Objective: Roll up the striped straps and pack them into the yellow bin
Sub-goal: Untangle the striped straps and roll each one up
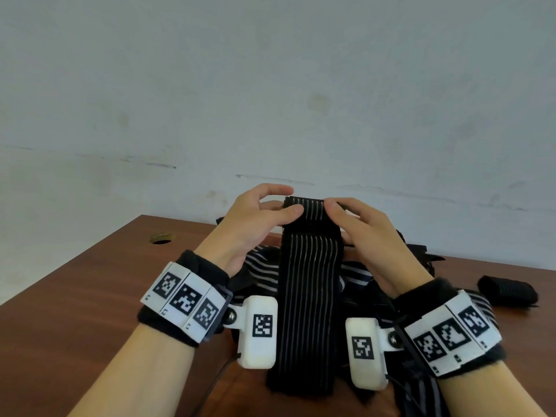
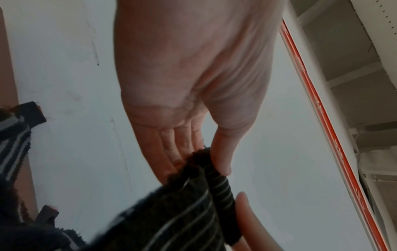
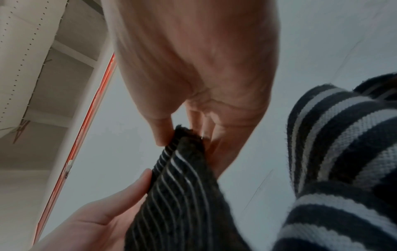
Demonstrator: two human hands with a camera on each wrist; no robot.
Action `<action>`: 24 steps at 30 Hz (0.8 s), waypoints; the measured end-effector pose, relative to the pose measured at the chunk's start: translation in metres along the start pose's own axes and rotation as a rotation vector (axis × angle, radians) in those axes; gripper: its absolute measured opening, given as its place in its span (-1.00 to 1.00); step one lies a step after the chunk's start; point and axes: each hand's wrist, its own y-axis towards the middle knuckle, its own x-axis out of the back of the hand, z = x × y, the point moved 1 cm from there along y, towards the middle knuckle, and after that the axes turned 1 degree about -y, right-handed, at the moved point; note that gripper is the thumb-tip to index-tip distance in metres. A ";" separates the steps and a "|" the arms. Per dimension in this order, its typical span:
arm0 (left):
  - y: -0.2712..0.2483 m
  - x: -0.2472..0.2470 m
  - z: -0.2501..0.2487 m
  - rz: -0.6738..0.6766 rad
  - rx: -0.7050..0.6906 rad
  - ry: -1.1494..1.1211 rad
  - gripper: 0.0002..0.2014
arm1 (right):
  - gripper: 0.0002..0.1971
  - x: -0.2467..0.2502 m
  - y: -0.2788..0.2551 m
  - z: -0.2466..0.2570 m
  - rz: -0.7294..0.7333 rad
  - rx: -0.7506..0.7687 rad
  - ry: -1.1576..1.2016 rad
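Black strap (image 1: 304, 311) with thin white stripes, far end folded over, perhaps a first turn of a roll; raised above the wooden table (image 1: 90, 281), hanging toward 6 o'clock. Pinched at 9 by left hand (image 1: 255, 218), at 3 by right hand (image 1: 361, 227), thumbs on top.

Black fuzzy wristbands (image 1: 207, 266), white marker-printed tiles (image 1: 183, 299), white camera pods (image 1: 258, 331), thin black cables (image 1: 216, 383).

No readable words or brands anywhere, only black-and-white square code markers on the white wristbands (image 1: 184, 297), tiny characters beneath them illegible
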 end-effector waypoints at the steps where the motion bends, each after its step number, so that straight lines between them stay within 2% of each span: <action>1: 0.000 0.000 0.000 0.015 -0.010 0.001 -0.67 | -0.75 0.001 0.001 0.000 -0.023 0.023 -0.003; 3: 0.000 -0.001 -0.002 0.023 -0.017 -0.025 -0.65 | -0.78 0.003 0.002 -0.002 -0.042 0.050 0.009; 6: -0.003 -0.004 -0.005 0.050 0.049 -0.118 -0.68 | -0.77 0.004 0.004 -0.001 -0.063 0.075 0.036; 9: -0.007 -0.005 -0.004 0.136 0.116 -0.048 -0.60 | -0.74 0.004 0.005 -0.001 -0.084 0.081 0.070; 13: -0.004 -0.009 0.003 0.156 0.033 0.102 -0.71 | -0.74 0.005 0.005 -0.002 -0.092 0.087 0.043; 19: -0.001 -0.008 0.005 0.198 0.040 0.157 -0.65 | -0.73 0.007 0.005 -0.003 -0.080 0.120 -0.003; 22: -0.005 -0.007 0.000 0.208 0.064 0.118 -0.74 | -0.69 0.008 0.004 -0.004 -0.065 0.141 -0.001; 24: -0.006 -0.010 -0.002 0.221 0.084 0.077 -0.55 | -0.65 0.007 0.004 -0.004 -0.051 0.145 -0.019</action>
